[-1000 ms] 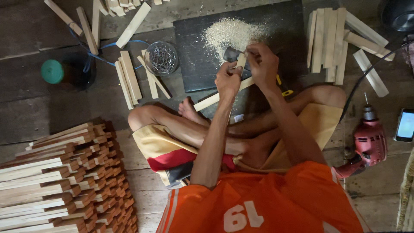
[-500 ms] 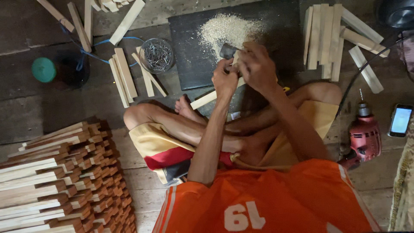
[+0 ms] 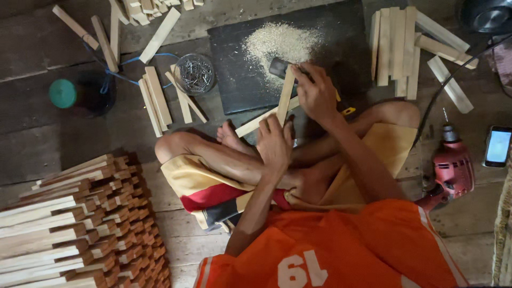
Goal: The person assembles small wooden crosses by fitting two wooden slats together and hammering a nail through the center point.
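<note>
My right hand (image 3: 316,95) grips a hammer (image 3: 279,67) whose dark head lies over the far end of a thin wooden strip (image 3: 286,93). My left hand (image 3: 274,143) holds the near end of that strip, just above my crossed legs. A second wooden strip (image 3: 255,124) lies across under the first, beside my foot. Both rest at the front edge of a black mat (image 3: 234,80) with a heap of sawdust (image 3: 280,41) on it.
A round tin of nails (image 3: 194,73) sits left of the mat among loose strips (image 3: 156,98). More strips (image 3: 397,48) lie at the right. A tall stack of strips (image 3: 80,224) stands lower left. A red drill (image 3: 452,169), a phone (image 3: 497,145) and a green-lidded container (image 3: 64,93) lie around.
My left hand has drawn back from the hammer toward my legs and now holds the strip's near end. The strip now lies lengthwise away from me. My right hand stays on the hammer.
</note>
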